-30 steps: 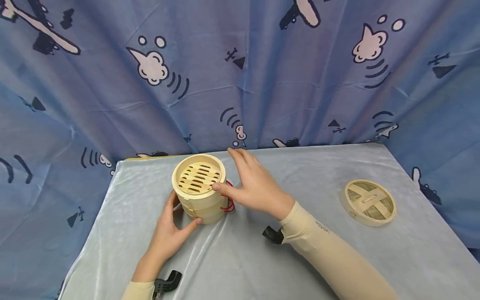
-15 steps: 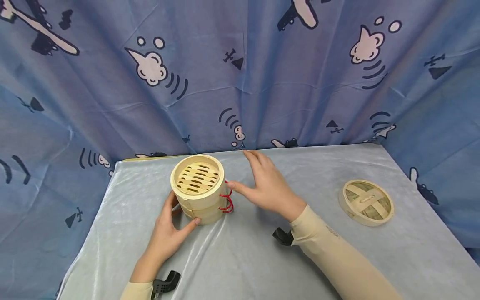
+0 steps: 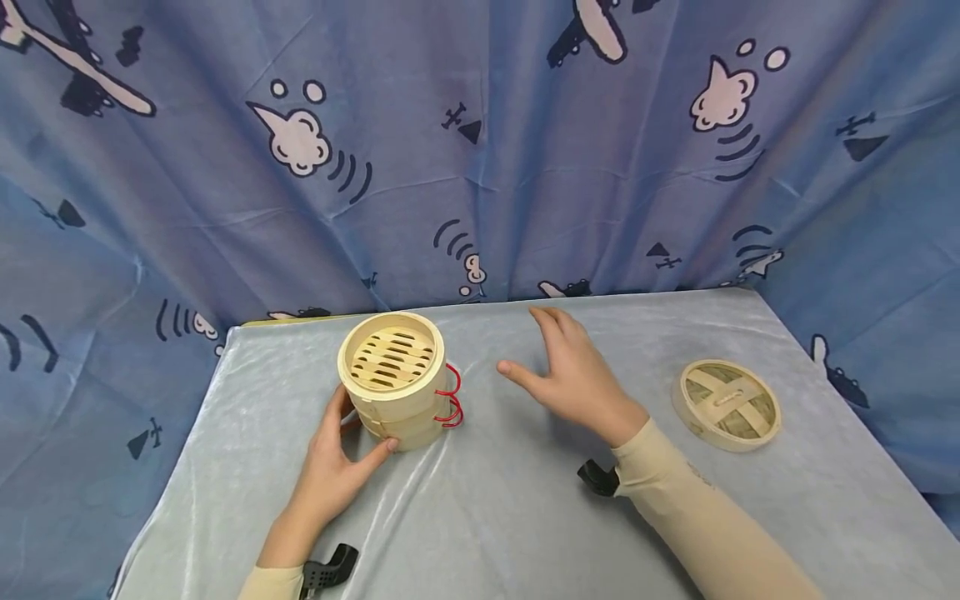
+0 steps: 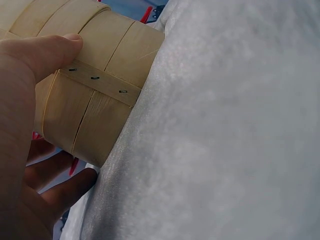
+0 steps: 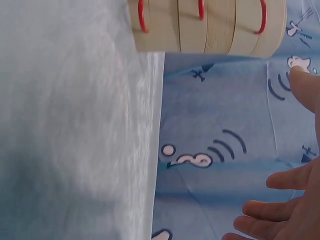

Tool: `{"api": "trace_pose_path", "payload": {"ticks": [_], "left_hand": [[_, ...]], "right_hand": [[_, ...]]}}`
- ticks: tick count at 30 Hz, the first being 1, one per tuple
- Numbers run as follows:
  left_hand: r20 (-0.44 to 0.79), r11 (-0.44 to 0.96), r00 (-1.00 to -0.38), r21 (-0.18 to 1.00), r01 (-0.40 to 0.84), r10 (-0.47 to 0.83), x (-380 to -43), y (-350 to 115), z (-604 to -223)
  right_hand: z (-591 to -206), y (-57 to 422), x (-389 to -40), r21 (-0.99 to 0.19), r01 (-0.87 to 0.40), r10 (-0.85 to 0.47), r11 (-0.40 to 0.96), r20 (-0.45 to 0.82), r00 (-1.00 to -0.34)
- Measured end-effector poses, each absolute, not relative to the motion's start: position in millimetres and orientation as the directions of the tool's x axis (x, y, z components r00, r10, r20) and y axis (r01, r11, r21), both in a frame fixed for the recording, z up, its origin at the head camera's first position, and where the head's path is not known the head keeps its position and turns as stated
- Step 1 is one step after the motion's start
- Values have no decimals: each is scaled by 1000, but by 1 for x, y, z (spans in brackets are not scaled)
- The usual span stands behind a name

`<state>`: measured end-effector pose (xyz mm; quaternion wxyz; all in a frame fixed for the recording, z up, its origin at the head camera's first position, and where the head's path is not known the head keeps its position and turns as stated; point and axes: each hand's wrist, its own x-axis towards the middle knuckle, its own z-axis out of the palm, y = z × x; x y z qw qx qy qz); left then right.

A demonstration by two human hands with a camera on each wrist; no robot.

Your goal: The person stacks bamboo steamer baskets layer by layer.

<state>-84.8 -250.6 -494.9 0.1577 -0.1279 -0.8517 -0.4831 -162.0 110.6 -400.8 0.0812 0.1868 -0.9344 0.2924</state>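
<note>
A stack of round bamboo steamer baskets [image 3: 401, 410] stands upright at the left of the table, its slatted floor [image 3: 392, 358] exposed at the top. Red cord loops [image 3: 457, 408] stick out from its right side. My left hand [image 3: 326, 467] grips the stack low on its left, thumb on the near wall and fingers round the far side. In the left wrist view, staples show in a strip of the steamer wall [image 4: 95, 78] beside the thumb. My right hand [image 3: 577, 379] hovers right of the stack, fingers spread and holding nothing. The bamboo lid [image 3: 727, 406] lies apart at the right.
A pale grey velvety cloth [image 3: 480, 517] covers the table, with a crease running in front of the steamer. Behind the back edge hangs a blue curtain [image 3: 405, 167] printed with planes and clouds. Each wrist wears a black camera mount [image 3: 598, 477].
My right hand has drawn away from the steamer's upper rim, off to the right towards the lid. The left hand keeps its grip and the stack stays in place.
</note>
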Motion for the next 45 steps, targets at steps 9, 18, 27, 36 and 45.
{"api": "trace_pose_path", "payload": {"ticks": [9, 18, 27, 36, 45], "left_hand": [[390, 497, -919, 787, 365, 56, -83, -251, -496], [395, 499, -916, 783, 371, 62, -84, -250, -495], [409, 504, -910, 774, 385, 67, -84, -251, -495], [399, 506, -914, 776, 376, 68, -84, -248, -494], [386, 513, -920, 777, 364, 68, -82, -250, -494]], "right_hand": [[-407, 136, -160, -506, -329, -251, 797, 218, -943], [-415, 158, -157, -459, -316, -237, 831, 222, -946], [-426, 184, -153, -460, -312, -207, 831, 265, -942], [-429, 220, -145, -432, -272, -173, 860, 255, -951], [-435, 243, -135, -417, -225, -125, 881, 253, -959]]}}
